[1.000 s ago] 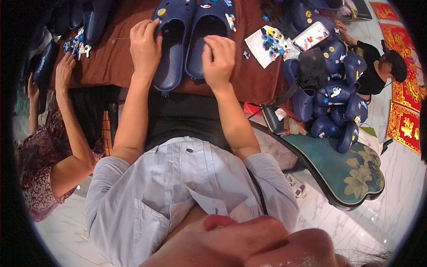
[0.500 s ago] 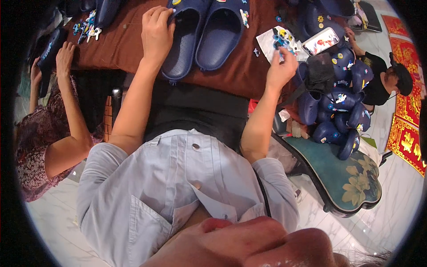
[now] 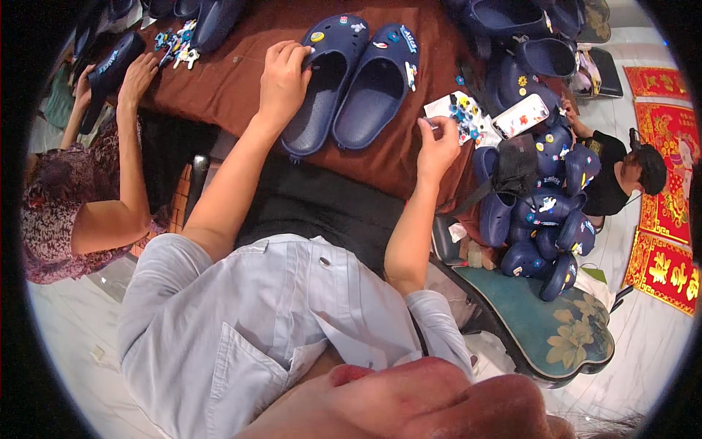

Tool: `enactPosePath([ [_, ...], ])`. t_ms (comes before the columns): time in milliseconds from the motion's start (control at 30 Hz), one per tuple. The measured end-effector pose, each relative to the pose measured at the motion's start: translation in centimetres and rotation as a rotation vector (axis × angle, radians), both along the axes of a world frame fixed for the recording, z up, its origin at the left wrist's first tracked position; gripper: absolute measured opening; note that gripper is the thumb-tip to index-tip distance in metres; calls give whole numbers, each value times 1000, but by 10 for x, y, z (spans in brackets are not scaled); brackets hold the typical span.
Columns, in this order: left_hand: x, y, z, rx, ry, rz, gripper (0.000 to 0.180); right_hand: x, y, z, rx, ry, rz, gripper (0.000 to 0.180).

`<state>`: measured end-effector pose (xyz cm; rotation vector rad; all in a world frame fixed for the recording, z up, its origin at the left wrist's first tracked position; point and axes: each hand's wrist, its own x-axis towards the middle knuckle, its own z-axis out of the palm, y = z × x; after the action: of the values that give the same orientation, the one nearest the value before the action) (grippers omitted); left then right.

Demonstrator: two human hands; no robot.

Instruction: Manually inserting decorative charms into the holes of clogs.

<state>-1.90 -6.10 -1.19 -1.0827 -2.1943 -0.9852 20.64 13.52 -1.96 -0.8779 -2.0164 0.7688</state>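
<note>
A pair of navy clogs lies on the brown cloth, toes pointing away from me. My left hand [image 3: 287,79] is closed on the outer side of the left clog [image 3: 316,95], its fingertips at the upper's edge beside a small white piece. Charms dot the tops of both this clog and the right clog [image 3: 376,91]. My right hand [image 3: 439,146] is raised between the right clog and a pile of shoe charms [image 3: 468,115] on white paper. Thumb and forefinger pinch what looks like a small charm, mostly hidden by the fingertips.
Right of the charms lies a phone [image 3: 521,117], by a heap of decorated navy clogs [image 3: 545,208]. A green floral-patterned chair seat [image 3: 541,322] stands below. At left, a co-worker's hands hold a clog [image 3: 121,62] near more charms [image 3: 175,47]. Another person sits at right.
My right hand has drawn away from the charm pile, leftward toward the clogs, fingers still pinched. My left hand stays at the left clog. The whole view has shifted slightly.
</note>
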Motion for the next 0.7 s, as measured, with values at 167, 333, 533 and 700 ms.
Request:
enactPosePath([
  [167, -2, -1, -2, 20, -36, -7, 35, -47, -12, 55, 100, 192, 183, 15],
  [333, 1, -10, -2, 36, -134, 15, 35, -111, -40, 75, 126, 175, 366, 14],
  [533, 4, -18, 4, 21, -197, 16, 36, -155, -45, 57, 431, 31, 397, 14],
  [700, 3, -17, -2, 45, -178, 18, 37, -160, -46, 41, 504, -96, 386, 15],
])
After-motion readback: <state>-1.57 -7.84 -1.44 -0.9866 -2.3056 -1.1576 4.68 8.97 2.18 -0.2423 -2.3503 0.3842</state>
